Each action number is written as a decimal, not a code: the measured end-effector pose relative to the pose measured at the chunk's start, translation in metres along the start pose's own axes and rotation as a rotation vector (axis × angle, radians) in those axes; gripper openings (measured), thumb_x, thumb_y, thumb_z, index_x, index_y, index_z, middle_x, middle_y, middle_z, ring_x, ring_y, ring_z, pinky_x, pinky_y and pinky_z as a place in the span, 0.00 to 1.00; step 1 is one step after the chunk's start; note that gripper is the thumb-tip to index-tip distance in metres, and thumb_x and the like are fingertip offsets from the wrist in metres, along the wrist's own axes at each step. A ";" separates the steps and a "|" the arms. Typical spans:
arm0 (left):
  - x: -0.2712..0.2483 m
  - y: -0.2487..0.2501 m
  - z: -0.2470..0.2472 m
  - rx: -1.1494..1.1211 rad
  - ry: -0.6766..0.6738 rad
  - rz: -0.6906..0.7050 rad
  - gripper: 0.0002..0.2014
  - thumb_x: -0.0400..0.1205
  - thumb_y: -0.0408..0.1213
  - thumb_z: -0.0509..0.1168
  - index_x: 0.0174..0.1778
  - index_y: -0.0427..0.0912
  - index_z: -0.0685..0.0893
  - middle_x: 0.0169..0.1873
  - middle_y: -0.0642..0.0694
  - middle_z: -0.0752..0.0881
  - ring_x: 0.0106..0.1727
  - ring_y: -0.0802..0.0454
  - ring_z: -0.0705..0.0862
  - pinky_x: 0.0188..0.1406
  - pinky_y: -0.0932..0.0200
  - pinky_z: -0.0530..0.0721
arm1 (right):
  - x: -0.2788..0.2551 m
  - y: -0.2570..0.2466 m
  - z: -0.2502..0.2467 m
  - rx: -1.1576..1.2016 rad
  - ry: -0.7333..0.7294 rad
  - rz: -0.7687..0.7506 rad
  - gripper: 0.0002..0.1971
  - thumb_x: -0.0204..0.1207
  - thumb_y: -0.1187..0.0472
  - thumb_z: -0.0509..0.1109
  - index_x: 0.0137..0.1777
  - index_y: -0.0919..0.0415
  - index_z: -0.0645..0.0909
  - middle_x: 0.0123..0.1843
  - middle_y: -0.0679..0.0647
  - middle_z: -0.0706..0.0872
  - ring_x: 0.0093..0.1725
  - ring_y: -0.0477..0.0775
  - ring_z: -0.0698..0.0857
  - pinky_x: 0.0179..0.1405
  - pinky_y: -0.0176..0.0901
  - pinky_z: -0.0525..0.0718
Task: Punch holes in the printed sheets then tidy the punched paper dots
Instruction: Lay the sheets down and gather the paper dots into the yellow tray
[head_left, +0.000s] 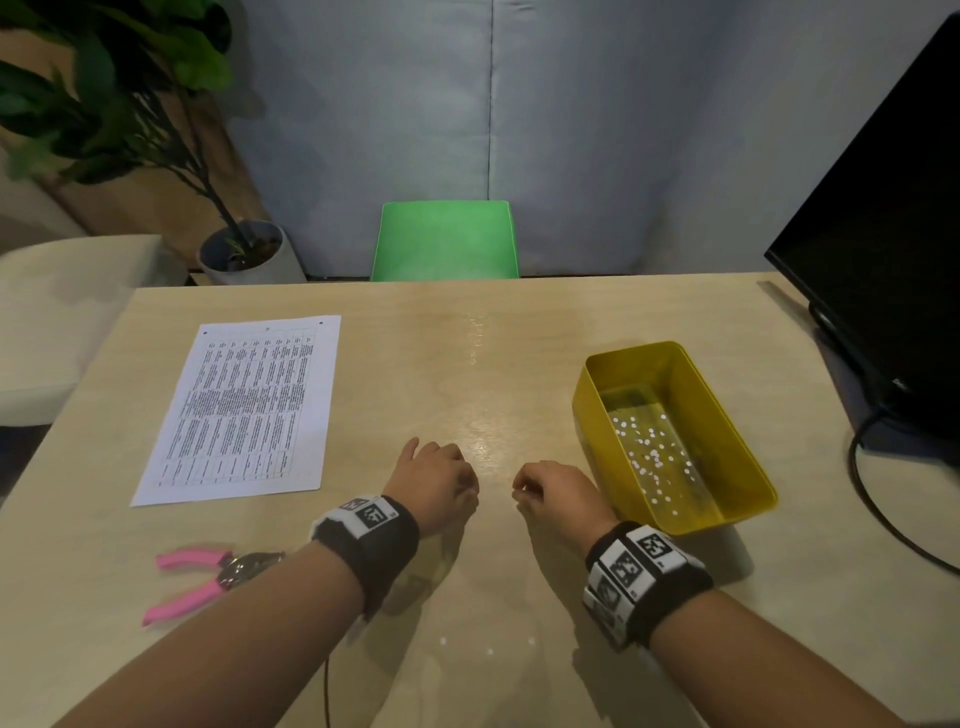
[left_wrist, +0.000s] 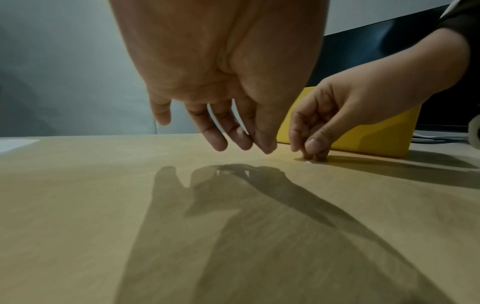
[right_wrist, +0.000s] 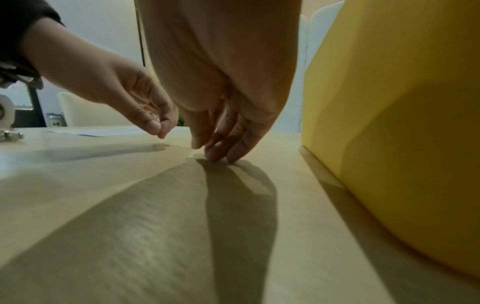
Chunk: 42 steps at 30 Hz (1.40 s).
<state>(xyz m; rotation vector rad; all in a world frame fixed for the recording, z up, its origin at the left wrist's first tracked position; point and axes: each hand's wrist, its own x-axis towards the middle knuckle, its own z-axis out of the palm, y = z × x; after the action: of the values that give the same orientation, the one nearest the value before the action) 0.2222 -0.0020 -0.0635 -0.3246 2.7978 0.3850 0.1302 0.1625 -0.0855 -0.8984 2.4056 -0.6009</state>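
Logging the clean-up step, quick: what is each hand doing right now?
Left hand: fingers loosely curled above the table; whether it holds a dot cannot be told.
Right hand: fingertips down on the table, pinched together; a paper dot lies beside them.

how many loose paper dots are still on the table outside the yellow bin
3 near the front edge of the table: at and. One more lies by the right hand fingertips. Others may be hidden.
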 end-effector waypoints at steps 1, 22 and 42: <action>0.000 0.000 0.000 -0.001 0.001 -0.002 0.12 0.82 0.47 0.58 0.53 0.55 0.86 0.56 0.52 0.80 0.64 0.49 0.74 0.80 0.42 0.53 | 0.000 0.000 0.002 -0.047 -0.009 -0.019 0.09 0.80 0.59 0.66 0.55 0.57 0.85 0.53 0.53 0.85 0.51 0.53 0.83 0.55 0.46 0.83; 0.005 -0.003 -0.002 -0.047 0.013 -0.008 0.11 0.82 0.47 0.58 0.51 0.54 0.86 0.56 0.51 0.80 0.64 0.49 0.74 0.79 0.43 0.54 | 0.004 -0.002 0.001 -0.006 -0.058 0.016 0.07 0.78 0.71 0.56 0.47 0.60 0.73 0.47 0.53 0.76 0.44 0.53 0.77 0.41 0.39 0.73; 0.010 -0.001 0.001 -0.078 0.032 -0.010 0.12 0.82 0.47 0.58 0.52 0.53 0.86 0.55 0.51 0.80 0.63 0.49 0.74 0.78 0.44 0.57 | -0.003 0.007 0.009 -0.120 -0.009 -0.049 0.09 0.81 0.61 0.64 0.54 0.60 0.85 0.54 0.53 0.80 0.49 0.54 0.82 0.51 0.44 0.82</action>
<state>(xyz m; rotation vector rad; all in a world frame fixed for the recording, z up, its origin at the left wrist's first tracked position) 0.2133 -0.0043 -0.0677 -0.3657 2.8162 0.4921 0.1342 0.1672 -0.0956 -1.0102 2.4394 -0.4727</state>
